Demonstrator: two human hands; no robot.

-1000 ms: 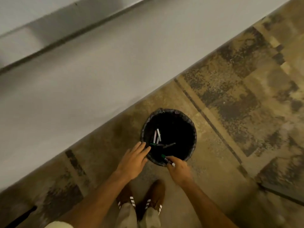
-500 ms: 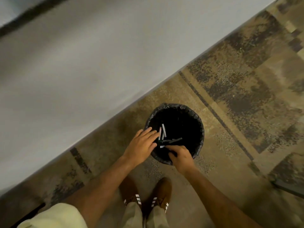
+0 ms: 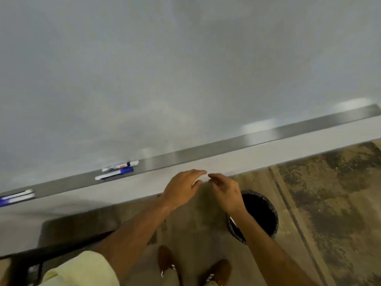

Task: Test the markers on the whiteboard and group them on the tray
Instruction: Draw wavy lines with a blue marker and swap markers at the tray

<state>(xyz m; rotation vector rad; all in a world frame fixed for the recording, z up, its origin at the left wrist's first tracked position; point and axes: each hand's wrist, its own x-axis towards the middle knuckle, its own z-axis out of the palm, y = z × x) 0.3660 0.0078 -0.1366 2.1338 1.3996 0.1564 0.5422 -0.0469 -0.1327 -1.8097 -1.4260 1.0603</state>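
Now both hands (image 3: 203, 187), seemingly empty, have risen from the bin (image 3: 259, 215).

Single head-worn view, angled steeply down, close to whiteboard (image 3: 185, 69), tray (image 3: 226, 147) and floor (image 3: 329, 203).

The right forearm hides part of the bin (image 3: 261, 213); markers (image 3: 16, 198) at far left are cut off and blurred

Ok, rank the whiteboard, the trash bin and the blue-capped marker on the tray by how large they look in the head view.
1. whiteboard, fills most of the frame
2. trash bin, partly hidden behind the right forearm
3. blue-capped marker, smallest, though it lies farther from the camera than the bin
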